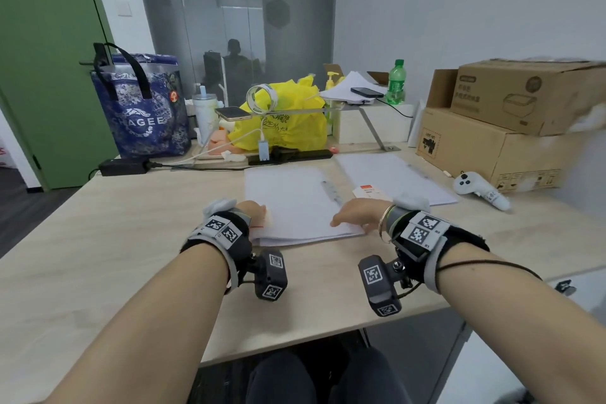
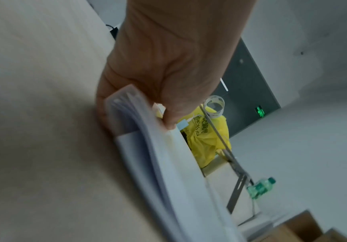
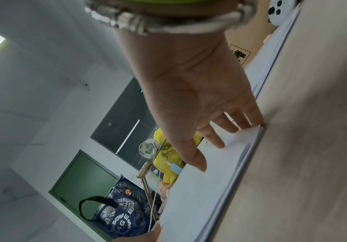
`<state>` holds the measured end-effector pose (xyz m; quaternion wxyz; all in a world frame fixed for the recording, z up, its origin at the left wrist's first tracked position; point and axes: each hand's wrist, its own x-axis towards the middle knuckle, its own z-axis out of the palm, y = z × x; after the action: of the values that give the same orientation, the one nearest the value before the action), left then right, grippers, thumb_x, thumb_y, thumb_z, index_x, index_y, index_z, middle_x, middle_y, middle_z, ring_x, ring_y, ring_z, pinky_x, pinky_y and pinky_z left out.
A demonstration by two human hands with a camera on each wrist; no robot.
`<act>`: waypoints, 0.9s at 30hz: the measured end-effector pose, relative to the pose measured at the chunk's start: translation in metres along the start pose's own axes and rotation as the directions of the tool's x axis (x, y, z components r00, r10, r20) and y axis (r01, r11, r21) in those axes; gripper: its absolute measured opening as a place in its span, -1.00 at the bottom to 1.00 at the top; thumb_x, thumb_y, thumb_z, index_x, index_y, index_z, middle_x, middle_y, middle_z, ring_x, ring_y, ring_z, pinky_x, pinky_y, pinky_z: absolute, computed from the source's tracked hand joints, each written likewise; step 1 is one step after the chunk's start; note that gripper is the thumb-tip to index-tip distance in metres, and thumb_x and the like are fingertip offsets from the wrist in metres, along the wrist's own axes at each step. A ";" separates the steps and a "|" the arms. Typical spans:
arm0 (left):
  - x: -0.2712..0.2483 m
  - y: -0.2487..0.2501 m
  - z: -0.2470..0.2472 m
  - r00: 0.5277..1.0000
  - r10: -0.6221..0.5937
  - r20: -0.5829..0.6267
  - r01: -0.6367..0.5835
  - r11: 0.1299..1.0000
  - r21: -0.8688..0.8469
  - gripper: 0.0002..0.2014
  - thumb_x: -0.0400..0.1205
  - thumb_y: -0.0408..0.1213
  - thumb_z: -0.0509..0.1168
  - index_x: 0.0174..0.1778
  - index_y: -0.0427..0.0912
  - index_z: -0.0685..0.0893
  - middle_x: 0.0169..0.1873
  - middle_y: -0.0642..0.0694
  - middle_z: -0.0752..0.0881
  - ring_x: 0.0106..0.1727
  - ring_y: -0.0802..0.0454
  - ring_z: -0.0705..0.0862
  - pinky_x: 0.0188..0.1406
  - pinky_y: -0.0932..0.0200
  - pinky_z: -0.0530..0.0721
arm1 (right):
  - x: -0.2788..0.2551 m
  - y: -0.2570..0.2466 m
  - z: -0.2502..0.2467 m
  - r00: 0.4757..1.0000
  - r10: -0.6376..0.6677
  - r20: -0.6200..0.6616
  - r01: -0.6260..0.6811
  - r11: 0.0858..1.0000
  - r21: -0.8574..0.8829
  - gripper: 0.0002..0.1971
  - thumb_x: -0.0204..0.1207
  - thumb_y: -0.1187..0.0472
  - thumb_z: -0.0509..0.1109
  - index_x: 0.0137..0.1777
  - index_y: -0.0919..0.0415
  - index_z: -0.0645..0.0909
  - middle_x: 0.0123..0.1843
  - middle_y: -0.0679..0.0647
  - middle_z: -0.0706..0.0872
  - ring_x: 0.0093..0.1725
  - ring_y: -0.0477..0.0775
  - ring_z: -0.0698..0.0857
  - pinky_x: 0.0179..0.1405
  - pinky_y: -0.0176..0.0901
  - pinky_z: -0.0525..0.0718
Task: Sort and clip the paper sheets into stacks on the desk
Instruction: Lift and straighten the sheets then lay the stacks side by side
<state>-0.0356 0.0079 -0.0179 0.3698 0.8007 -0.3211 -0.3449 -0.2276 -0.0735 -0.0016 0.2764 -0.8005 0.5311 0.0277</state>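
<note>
A stack of white paper sheets [image 1: 295, 207] lies in the middle of the desk [image 1: 114, 239]. My left hand [image 1: 252, 210] grips its near left corner. In the left wrist view the thumb [image 2: 169, 121] presses on top of the stack [image 2: 168, 172], with the fingers under the lifted, fanned edge. My right hand [image 1: 355, 216] rests with straight fingers on the near right corner. In the right wrist view those fingertips [image 3: 216, 140] lie flat on the top sheet [image 3: 199, 196]. A second paper stack [image 1: 393, 177] lies farther right. A clear ruler-like strip [image 1: 331, 192] lies on the first stack.
Two cardboard boxes [image 1: 498, 141] stand at the right, with a white controller [image 1: 478, 188] in front. Behind the papers stand a metal riser [image 1: 370, 128], a yellow bag [image 1: 285, 125], a green bottle [image 1: 396, 82] and a blue tote [image 1: 144, 111]. A black power adapter [image 1: 123, 167] sits at the back left.
</note>
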 end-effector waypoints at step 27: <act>0.054 0.108 0.123 0.988 0.151 -0.008 -0.142 0.910 -0.389 -0.57 0.70 0.06 0.14 0.14 -0.31 0.51 -0.16 -0.18 0.56 -0.41 -0.04 0.52 -0.87 0.50 0.40 | -0.001 0.071 -0.056 0.884 0.034 -0.465 0.125 0.943 0.307 -0.72 0.58 0.18 0.26 0.16 0.36 0.57 -0.09 0.16 0.61 -0.04 0.18 0.59 -0.18 -0.12 0.51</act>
<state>-0.1307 -0.1356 -0.0074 0.5423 0.6813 -0.3098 -0.3818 -0.3038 -0.1191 0.0169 0.2712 -0.7386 0.5597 -0.2600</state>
